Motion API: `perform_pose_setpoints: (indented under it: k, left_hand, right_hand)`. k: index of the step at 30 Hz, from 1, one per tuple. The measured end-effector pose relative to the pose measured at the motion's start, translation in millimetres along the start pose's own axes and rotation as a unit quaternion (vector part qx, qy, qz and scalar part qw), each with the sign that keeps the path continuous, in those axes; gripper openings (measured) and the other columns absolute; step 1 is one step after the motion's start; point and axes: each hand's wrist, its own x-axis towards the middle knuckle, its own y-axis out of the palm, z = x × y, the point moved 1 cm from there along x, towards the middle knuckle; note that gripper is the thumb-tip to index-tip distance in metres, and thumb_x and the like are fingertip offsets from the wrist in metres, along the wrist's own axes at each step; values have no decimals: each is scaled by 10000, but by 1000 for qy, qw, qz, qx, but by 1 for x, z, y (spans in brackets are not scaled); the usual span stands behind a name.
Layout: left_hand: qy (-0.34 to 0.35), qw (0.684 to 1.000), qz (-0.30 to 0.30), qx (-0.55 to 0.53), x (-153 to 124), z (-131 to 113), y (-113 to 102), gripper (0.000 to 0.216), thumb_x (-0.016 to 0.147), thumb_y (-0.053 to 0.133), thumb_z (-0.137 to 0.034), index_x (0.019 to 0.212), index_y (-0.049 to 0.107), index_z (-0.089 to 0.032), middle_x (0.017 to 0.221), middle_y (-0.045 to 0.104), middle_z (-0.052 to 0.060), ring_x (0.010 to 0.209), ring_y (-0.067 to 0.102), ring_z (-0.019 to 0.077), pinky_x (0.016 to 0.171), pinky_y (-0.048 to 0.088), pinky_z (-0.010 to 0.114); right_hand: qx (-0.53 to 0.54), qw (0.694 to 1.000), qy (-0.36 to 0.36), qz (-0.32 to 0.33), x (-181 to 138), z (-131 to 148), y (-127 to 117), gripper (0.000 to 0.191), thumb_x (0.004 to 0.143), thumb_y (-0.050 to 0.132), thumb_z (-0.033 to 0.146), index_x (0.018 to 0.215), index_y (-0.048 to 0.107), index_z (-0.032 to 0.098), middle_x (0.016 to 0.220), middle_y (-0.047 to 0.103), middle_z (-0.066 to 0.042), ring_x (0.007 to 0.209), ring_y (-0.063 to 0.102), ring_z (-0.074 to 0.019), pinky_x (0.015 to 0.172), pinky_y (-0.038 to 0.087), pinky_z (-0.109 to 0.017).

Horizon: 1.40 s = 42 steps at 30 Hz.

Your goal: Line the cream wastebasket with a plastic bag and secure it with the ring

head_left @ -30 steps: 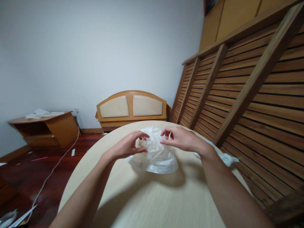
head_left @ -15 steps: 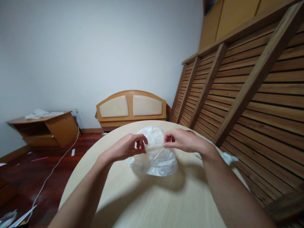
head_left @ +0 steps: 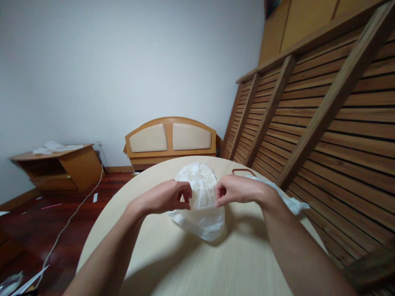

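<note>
A crumpled white plastic bag [head_left: 200,197] lies on the round pale wooden table [head_left: 197,263], a little beyond its middle. My left hand [head_left: 168,197] pinches the bag's left side with curled fingers. My right hand [head_left: 236,190] pinches its right side in the same way. The bag is stretched between the two hands, its upper part bulging up and its lower part hanging onto the tabletop.
A second white bag or cloth [head_left: 291,204] lies at the table's right edge, with a brown loop [head_left: 243,171] behind my right hand. Slatted wooden frames [head_left: 324,119] lean along the right. A headboard [head_left: 170,139] and low cabinet [head_left: 58,166] stand by the far wall.
Both hands went from loose fingers over the bag to tight pinches on its sides and drew slightly toward me, lifting and stretching the bag.
</note>
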Motion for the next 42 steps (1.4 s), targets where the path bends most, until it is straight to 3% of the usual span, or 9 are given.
perform_pose_setpoints:
  k: [5, 7, 10, 14, 19, 34, 37, 42]
  left_hand:
    - [44, 989, -138, 8, 3, 9, -11, 273, 888, 649, -428, 1034, 661, -198, 993, 702, 61, 792, 621, 175, 713, 495, 296]
    - [54, 986, -153, 33, 7, 17, -9, 326, 872, 677, -410, 1128, 654, -210, 1114, 680, 83, 866, 627, 194, 799, 506, 337]
    - [55, 989, -127, 42, 12, 25, -4, 326, 864, 694, -378, 1141, 669, -210, 1090, 683, 84, 878, 632, 199, 827, 508, 348]
    - [58, 991, -122, 22, 12, 25, -6, 233, 859, 695, -358, 1031, 703, -200, 964, 702, 64, 833, 636, 191, 775, 515, 323]
    - [27, 993, -112, -5, 8, 20, -11, 167, 871, 648, -319, 967, 706, -194, 823, 699, 28, 727, 626, 158, 710, 504, 284]
    - [-24, 999, -41, 6, 1, 18, -11, 73, 780, 634, -240, 782, 580, -190, 746, 651, 5, 649, 550, 138, 578, 384, 239]
    - [-32, 999, -30, 12, 1, 21, -10, 100, 784, 641, -250, 758, 566, -190, 736, 647, 1, 645, 549, 138, 579, 381, 241]
    - [-28, 999, -25, -21, -2, 23, -17, 260, 803, 698, -413, 796, 570, -187, 748, 634, 0, 645, 552, 138, 561, 394, 240]
  right_hand:
    - [-38, 988, -40, -144, 0, 1, -9, 306, 801, 725, 493, 855, 719, 193, 800, 710, -32, 696, 603, -181, 610, 405, -281]
    - [-43, 982, -64, -174, 5, 0, -8, 366, 798, 727, 510, 981, 724, 193, 922, 720, -53, 794, 624, -201, 687, 433, -289]
    - [-52, 982, -85, -163, 11, -2, -4, 338, 807, 737, 458, 1012, 731, 190, 972, 721, -65, 864, 635, -216, 728, 439, -290]
    - [-47, 986, -85, -138, 13, -4, -3, 207, 845, 710, 392, 860, 732, 187, 840, 721, -38, 765, 633, -186, 655, 413, -268]
    - [-35, 985, -75, -149, 9, -2, -9, 168, 836, 716, 356, 809, 714, 190, 801, 716, -20, 728, 627, -170, 634, 410, -259]
    - [-34, 996, -21, -78, 5, -7, -9, 58, 751, 756, 263, 753, 777, 209, 729, 748, -16, 653, 643, -174, 620, 435, -265]
    - [-23, 997, -27, -71, 3, -7, -9, 84, 762, 758, 287, 773, 784, 208, 766, 763, -23, 684, 658, -185, 622, 433, -266]
    - [-20, 994, -38, -98, -1, -5, -15, 240, 786, 755, 431, 824, 755, 194, 797, 740, -29, 716, 639, -185, 618, 428, -266]
